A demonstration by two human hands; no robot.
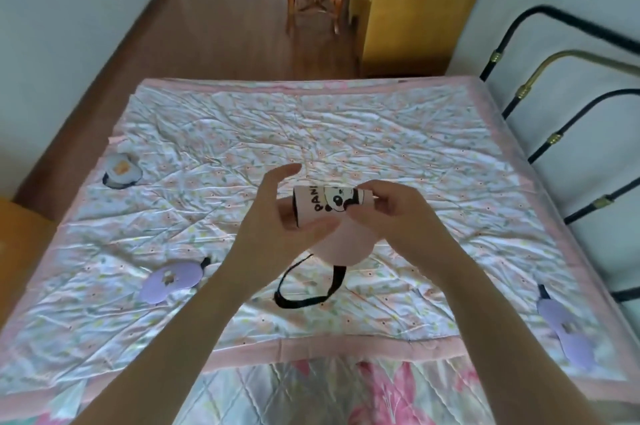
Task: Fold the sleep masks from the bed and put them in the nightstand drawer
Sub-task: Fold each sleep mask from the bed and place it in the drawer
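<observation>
Sleep mask [309, 211] at mid-frame is pinched by our right grip [391, 213], our left grip [270, 216] spread under it, so the loose fold could spring open.

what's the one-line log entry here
step: folding | left hand: supports pink panda mask | right hand: pinches it | strap: dangling | quilt: three more masks

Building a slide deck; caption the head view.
Left hand and right hand fold a pink mask over the bed; three more masks lie on it.
</observation>
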